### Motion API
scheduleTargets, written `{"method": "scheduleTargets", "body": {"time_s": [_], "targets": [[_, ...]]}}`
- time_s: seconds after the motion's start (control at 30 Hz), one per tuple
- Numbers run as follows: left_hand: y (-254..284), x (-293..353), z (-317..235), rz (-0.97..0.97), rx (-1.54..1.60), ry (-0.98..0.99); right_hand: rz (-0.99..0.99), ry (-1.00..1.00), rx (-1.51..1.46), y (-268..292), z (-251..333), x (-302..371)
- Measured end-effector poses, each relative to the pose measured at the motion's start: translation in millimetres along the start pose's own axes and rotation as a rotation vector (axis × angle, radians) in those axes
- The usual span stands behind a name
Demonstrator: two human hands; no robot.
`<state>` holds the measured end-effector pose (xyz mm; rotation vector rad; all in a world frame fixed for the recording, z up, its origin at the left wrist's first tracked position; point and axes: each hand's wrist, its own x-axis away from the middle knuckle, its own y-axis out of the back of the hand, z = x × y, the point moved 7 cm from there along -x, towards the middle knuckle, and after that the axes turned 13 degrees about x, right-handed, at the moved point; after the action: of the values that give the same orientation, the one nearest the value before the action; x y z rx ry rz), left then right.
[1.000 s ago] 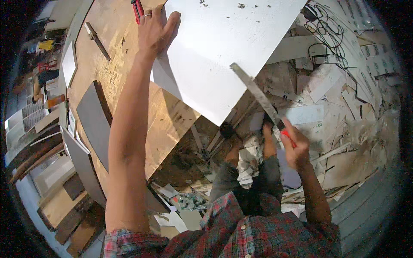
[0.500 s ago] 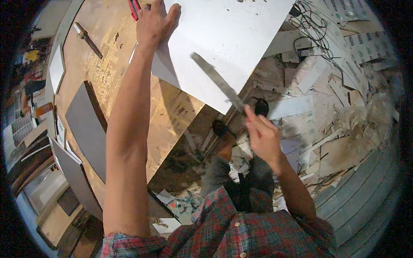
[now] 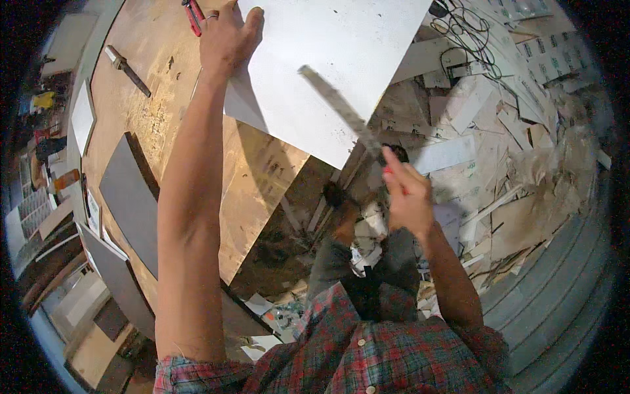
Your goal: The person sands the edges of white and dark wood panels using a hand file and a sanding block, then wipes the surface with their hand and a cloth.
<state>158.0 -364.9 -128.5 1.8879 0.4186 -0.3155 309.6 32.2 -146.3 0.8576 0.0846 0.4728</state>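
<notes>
My left hand [image 3: 228,41] lies on a white board [image 3: 308,39], thumb spread away from the fingers; the fingertips run close to the upper picture edge. The hand holds nothing. A small red tool [image 3: 193,16], cut off by the picture edge, lies beside its fingers. In my right hand [image 3: 409,197] is a long flat metal file [image 3: 338,102], gripped by its red handle with the index finger stretched along it. The blade points up and left across the board's right edge, slightly smeared by motion. Whether it touches the edge I cannot tell.
The board rests on a worn wooden table [image 3: 256,203]. A chisel-like tool [image 3: 128,71] and a curved grey panel [image 3: 131,197] lie on its left part. Offcuts and scraps [image 3: 446,154] cover the floor at the right, with a tangled black cable [image 3: 462,33] above them.
My right hand and the file have shifted slightly up and right. My left hand stays on the board; the whole view has moved a little.
</notes>
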Motion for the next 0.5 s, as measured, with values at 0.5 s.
{"method": "scheduleTargets", "body": {"time_s": [0.5], "targets": [[23.3,-0.2,-28.3,-0.059,0.177,0.23,-0.162,-0.011,-0.068,-7.9,-12.9,41.7]]}}
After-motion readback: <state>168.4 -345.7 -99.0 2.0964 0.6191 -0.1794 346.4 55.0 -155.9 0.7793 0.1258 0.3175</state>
